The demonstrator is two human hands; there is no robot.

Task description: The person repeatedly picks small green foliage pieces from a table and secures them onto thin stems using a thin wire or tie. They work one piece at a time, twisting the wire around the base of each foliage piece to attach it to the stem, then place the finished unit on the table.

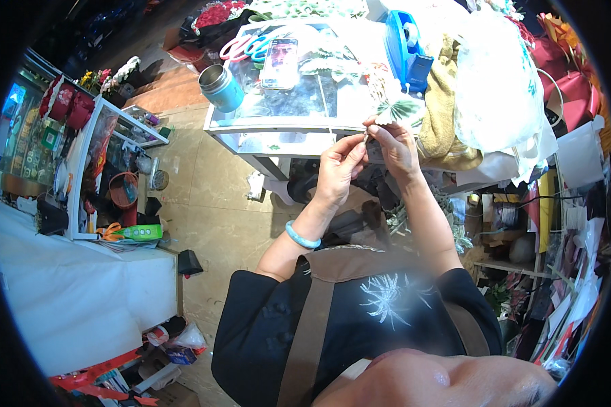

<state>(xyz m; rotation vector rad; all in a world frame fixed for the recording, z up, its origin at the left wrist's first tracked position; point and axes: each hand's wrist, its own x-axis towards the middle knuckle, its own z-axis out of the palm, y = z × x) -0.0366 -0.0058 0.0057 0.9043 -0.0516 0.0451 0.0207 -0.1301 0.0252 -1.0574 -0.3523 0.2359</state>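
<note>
My left hand (343, 165), a pale bluish bangle on its wrist, has thumb and fingers pinched together just past the table's near edge. Close beside it, my right hand (396, 150) is pinched too, its fingertips almost meeting the left ones. Between the fingertips is a thin, short stem-like piece (366, 136), mostly covered by them. Just beyond the right fingers appears a green and white pleated fan-shaped piece (396, 110); whether it joins the stem I cannot tell. Similar green-striped pleated pieces (339, 68) lie farther back on the white table (292, 123).
On the table stand a blue steel-rimmed cup (221, 88), a phone (280, 64), scissors (236, 49) and a blue tape dispenser (407, 57). A mustard cloth (442, 115) and a translucent plastic bag (492, 88) lie at right. Crowded shelves (516, 264) flank my right side.
</note>
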